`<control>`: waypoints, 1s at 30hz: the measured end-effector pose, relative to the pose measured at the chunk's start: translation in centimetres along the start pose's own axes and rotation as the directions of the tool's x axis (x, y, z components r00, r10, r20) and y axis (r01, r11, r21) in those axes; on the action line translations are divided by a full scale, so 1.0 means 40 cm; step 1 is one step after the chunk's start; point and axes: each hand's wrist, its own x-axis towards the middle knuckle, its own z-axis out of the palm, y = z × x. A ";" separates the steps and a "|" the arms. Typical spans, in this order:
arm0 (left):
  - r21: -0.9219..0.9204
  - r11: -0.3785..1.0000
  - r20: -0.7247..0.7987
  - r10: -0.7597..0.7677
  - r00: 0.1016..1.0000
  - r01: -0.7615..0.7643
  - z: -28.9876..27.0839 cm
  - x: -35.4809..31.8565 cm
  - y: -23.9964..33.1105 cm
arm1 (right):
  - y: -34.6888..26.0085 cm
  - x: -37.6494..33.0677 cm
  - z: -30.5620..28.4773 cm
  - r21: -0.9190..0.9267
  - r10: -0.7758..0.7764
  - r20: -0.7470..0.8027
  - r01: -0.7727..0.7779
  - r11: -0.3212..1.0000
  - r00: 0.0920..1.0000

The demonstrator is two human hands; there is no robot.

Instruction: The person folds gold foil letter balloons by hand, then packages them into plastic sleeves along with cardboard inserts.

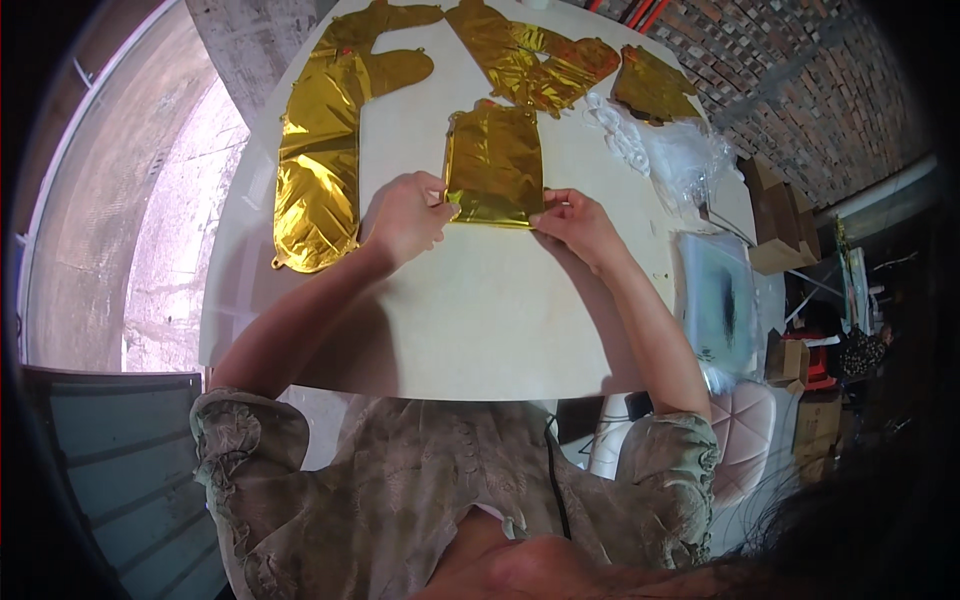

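Note:
A gold foil balloon [495, 165], folded into a flat rectangle, lies on the table in front of me. My left hand [408, 215] pinches its near left corner, with the thumb and fingers closed on the edge. At the near right corner, my right hand [578, 225] grips the foil between thumb and fingers. To the left of my left hand lies a long flat gold foil balloon [320, 165] with a rounded near end and small tabs. Another crumpled gold foil balloon [530, 55] is spread beyond the folded one.
A smaller gold foil piece [652, 85] and crumpled clear plastic [675, 155] lie at the far right of the pale table [480, 320]. A stack of clear plastic bags [715, 295] sits by the right edge. Cardboard boxes [785, 215] stand beyond it, near a brick wall [780, 80].

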 end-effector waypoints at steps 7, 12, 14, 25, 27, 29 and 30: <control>0.009 1.000 -0.019 -0.026 0.999 0.027 0.003 0.002 0.009 | -0.006 0.009 -0.001 -0.103 0.045 -0.030 -0.048 0.994 0.999; 0.312 0.939 -0.107 0.184 0.977 -0.142 0.021 0.011 -0.038 | -0.007 0.023 0.000 -0.160 0.032 -0.010 -0.033 0.987 0.999; 0.500 0.823 -0.124 0.378 0.917 -0.272 0.030 0.001 -0.018 | -0.008 0.021 -0.003 -0.218 0.041 -0.021 -0.045 0.975 0.999; 0.611 0.344 0.422 0.620 0.661 -0.713 0.085 0.049 -0.033 | -0.009 0.023 -0.003 -0.157 0.061 -0.010 -0.062 0.986 0.998; 0.611 0.337 0.429 0.619 0.658 -0.716 0.087 0.052 -0.038 | -0.016 0.018 -0.007 -0.139 0.074 -0.006 -0.074 0.987 0.997; 0.616 0.331 0.430 0.619 0.657 -0.715 0.088 0.050 -0.037 | -0.018 0.018 -0.011 -0.125 0.081 0.002 -0.080 0.989 0.997; 0.618 0.339 0.439 0.599 0.669 -0.709 0.088 0.047 -0.037 | -0.011 0.022 -0.015 -0.281 -0.010 -0.067 -0.010 0.960 0.998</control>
